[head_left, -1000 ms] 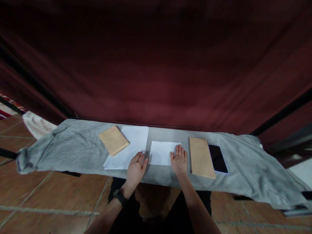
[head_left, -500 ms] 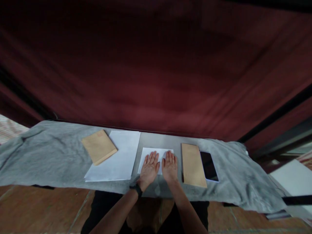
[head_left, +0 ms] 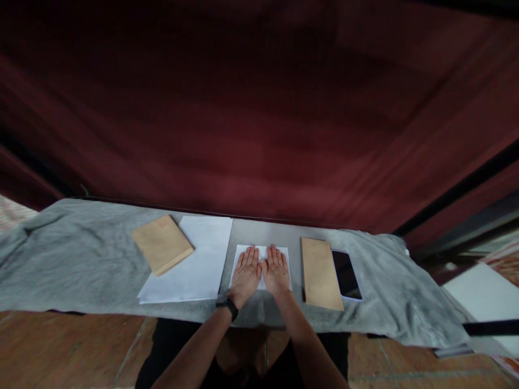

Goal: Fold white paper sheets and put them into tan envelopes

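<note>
Both palms lie flat on a small white sheet of paper [head_left: 263, 252] in the middle of the cloth-covered table. My left hand [head_left: 246, 273] covers the sheet's left part, its fingers stretched out and pointing away from me. My right hand [head_left: 276, 269] rests on the right part in the same way, its thumb close to the left thumb. Most of the paper is hidden beneath the hands. To the left lies a stack of larger white paper [head_left: 198, 265], with brown envelopes [head_left: 162, 243] partly over it. Brown envelopes [head_left: 321, 274] also lie right of my right hand.
A phone with a dark screen [head_left: 346, 274] lies beside the right-hand envelopes. Grey cloth [head_left: 93, 259] drapes the narrow table. A dark red wall of fabric [head_left: 259, 151] rises along the far edge. A white panel [head_left: 486, 294] stands at the far right.
My hands have moved closer together on the small sheet, the right one shifting left, the thumbs now nearly meeting. The view has shifted slightly.
</note>
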Tool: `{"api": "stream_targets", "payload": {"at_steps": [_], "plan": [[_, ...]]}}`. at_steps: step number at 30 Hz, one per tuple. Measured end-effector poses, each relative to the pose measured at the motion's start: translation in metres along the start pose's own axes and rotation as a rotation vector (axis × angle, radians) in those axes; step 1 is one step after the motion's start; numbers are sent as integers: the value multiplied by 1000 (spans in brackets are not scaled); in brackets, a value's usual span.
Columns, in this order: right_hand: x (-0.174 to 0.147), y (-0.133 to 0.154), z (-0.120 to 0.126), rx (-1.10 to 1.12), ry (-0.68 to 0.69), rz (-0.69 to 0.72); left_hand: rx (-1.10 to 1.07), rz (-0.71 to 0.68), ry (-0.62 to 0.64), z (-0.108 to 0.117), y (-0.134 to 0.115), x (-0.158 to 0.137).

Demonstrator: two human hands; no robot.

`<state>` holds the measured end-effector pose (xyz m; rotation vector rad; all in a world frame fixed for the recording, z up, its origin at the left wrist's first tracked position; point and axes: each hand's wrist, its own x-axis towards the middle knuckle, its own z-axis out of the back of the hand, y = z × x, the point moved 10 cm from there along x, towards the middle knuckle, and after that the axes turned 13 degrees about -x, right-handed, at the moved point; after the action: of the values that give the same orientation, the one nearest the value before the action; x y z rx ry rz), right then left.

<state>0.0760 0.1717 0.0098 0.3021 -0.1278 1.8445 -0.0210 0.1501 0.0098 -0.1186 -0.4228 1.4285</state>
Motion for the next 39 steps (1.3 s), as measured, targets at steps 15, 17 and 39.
{"api": "stream_targets", "payload": {"at_steps": [15,17,39], "plan": [[-45,-45,19,-141,-149,-87,-30,102,-60,24,20,-27],[-45,-45,19,-132,-154,-88,-20,103,-60,24,19,-26],[-29,21,18,75,-14,121,-1,23,-8,22,11,-24]]}}
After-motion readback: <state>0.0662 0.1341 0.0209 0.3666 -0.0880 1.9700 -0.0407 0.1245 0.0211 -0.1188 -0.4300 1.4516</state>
